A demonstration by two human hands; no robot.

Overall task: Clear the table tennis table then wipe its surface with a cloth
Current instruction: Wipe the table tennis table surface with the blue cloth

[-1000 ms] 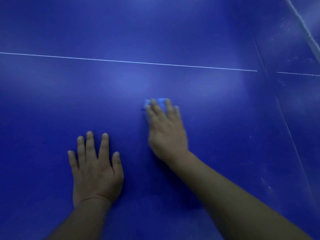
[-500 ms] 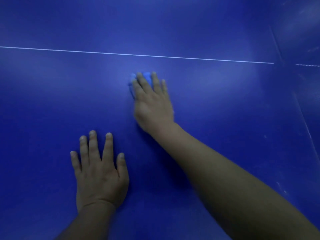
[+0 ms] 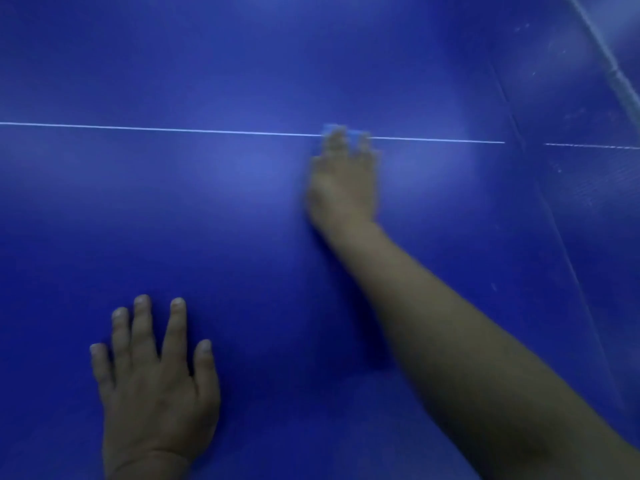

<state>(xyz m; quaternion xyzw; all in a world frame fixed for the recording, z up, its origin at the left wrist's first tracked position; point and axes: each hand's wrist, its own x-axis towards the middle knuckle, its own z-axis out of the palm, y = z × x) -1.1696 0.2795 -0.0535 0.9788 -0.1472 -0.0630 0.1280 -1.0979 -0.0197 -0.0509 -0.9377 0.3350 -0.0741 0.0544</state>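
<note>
Where the right hand lies palm down with its fingers stretched forward, a light blue cloth sits pressed beneath the fingertips, only a thin edge of it showing past them. Nearly all of the cloth is hidden under the hand, so its shape and folds cannot be made out, and the hand itself is blurred — the separate fingers run into one another. That visible edge of cloth lies right on the thin white line that runs across the blue table tennis table, and the line passes out from both sides of the fingertips. Back from the wrist, the right forearm stretches down to the lower right corner, where the frame cuts it off. Nearer the person and to the left of this hand, well apart from it, the left hand rests flat on the table, fingers straight and spread, holding nothing; its wrist is cut by the bottom edge. Off to the right of the cloth, a dark seam crosses the surface — beyond it the white line picks up again, faint and broken
</note>
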